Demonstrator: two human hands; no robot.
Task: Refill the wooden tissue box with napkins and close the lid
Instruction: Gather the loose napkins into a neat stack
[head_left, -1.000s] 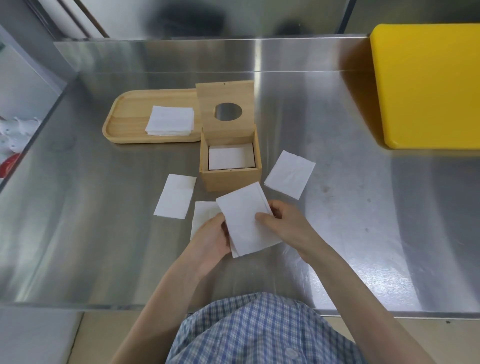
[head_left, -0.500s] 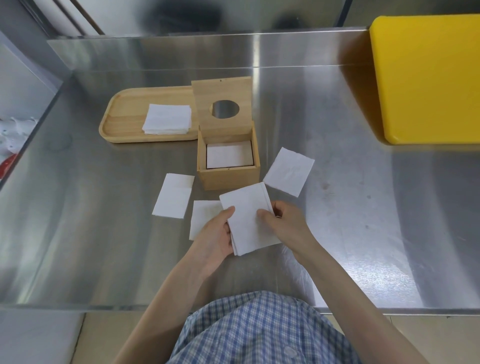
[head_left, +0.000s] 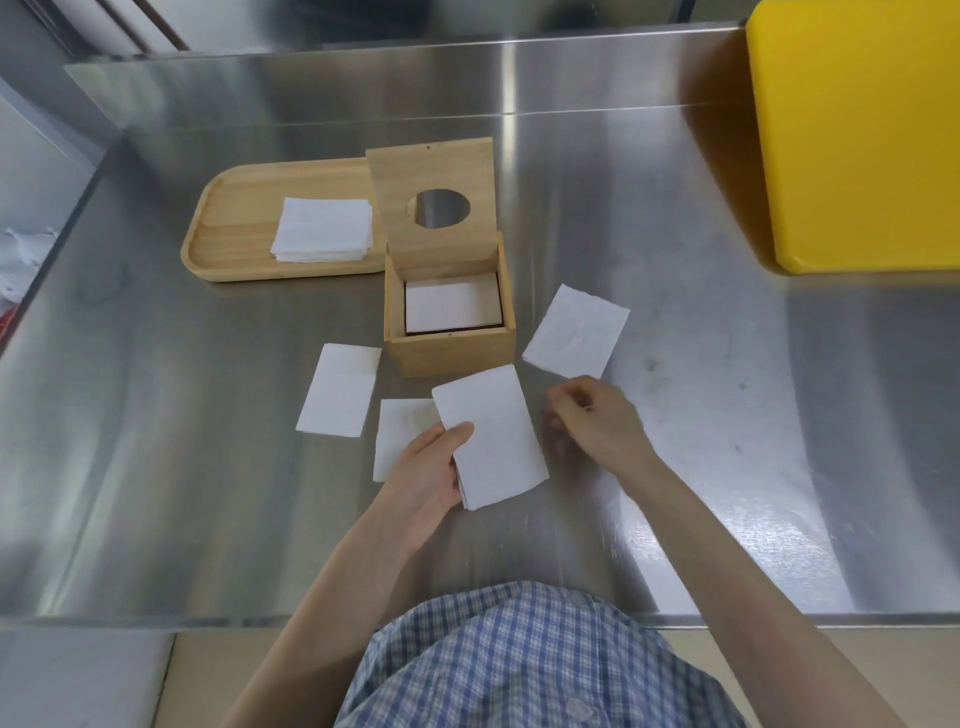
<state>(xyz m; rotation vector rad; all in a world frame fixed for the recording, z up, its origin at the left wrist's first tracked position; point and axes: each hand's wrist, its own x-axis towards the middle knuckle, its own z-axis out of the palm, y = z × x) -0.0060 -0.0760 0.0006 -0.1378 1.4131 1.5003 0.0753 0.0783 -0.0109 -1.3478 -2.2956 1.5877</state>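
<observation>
The wooden tissue box (head_left: 452, 353) stands mid-table with its lid (head_left: 431, 171) tilted up and back, round hole showing. White napkins (head_left: 452, 306) lie inside it. My left hand (head_left: 423, 473) holds a small stack of folded napkins (head_left: 491, 436) just in front of the box. My right hand (head_left: 597, 421) hovers to the right of that stack, fingers loosely curled, holding nothing. It is close to a loose napkin (head_left: 576, 338) lying right of the box. Two more loose napkins lie left of the stack, one (head_left: 340, 389) flat, the other (head_left: 402, 431) partly under my left hand.
A wooden tray (head_left: 228, 228) behind and left of the box carries a pile of napkins (head_left: 324, 228). A large yellow board (head_left: 857, 130) occupies the far right. The steel table's front edge (head_left: 260, 621) runs near my body; a raised steel back wall stands behind.
My right hand has let go of the napkin stack and moved right, toward the loose napkin. My left hand keeps holding the stack alone.
</observation>
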